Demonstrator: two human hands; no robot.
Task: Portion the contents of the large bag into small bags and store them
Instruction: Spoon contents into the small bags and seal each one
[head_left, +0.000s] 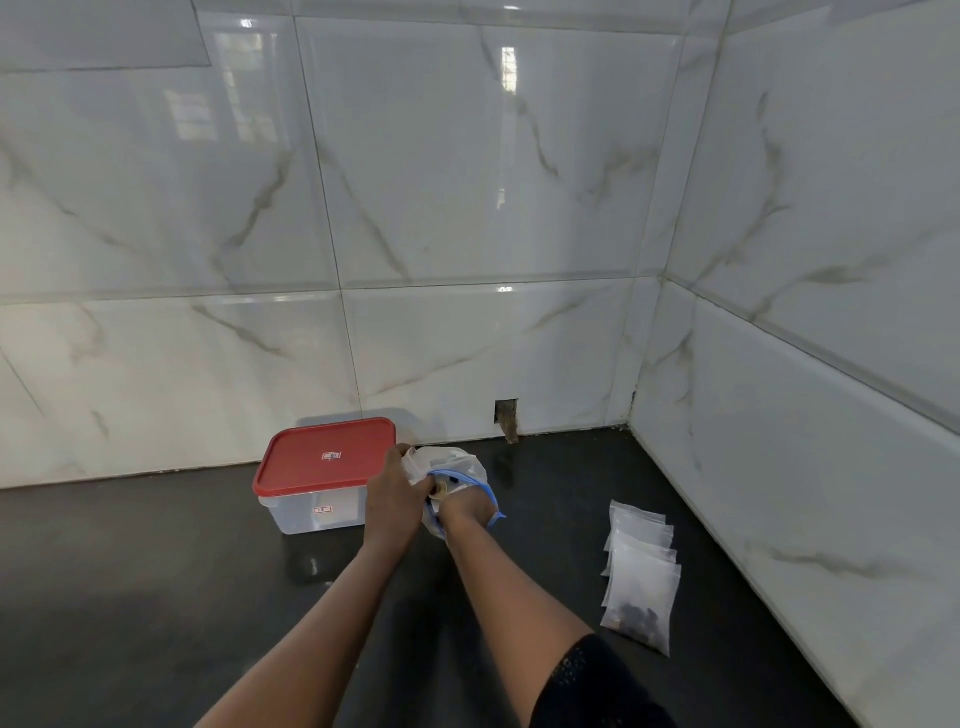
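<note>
The large bag (451, 461) is gripped at its mouth by the left hand (397, 491); the right hand (464, 512) is buried inside, so its grasp cannot be judged. The small bags (641, 574) are found rightward, nearer the right hand.

L grip (397, 493) on large bag (453, 460), R grip (466, 512) inside, beside red-lid tub (324, 465).

one box (322, 467), one bag (448, 459), perhaps four pouches (642, 571)
</note>
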